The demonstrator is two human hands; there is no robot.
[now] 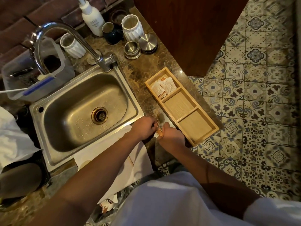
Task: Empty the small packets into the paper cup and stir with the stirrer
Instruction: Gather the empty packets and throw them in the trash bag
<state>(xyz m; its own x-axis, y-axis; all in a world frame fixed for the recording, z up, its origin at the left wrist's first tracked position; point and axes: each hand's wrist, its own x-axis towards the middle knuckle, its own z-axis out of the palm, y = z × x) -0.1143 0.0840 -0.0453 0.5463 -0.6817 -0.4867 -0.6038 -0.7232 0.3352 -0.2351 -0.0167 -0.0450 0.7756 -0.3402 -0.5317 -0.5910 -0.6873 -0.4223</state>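
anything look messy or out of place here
Torn packet scraps lie on the floor by the counter's near edge. Otherwise the wooden tray sits askew on the counter, one corner overhanging, while both hands pinch a packet.

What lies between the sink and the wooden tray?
Head view: a bare strip of marble counter between sink and tray; nearer, both hands.

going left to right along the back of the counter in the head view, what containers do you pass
Clear plastic tub with blue-edged lid → white ribbed ceramic cup behind the tap → white pump bottle → dark blue mug → taller white ribbed ceramic vase → round brushed-steel lid.
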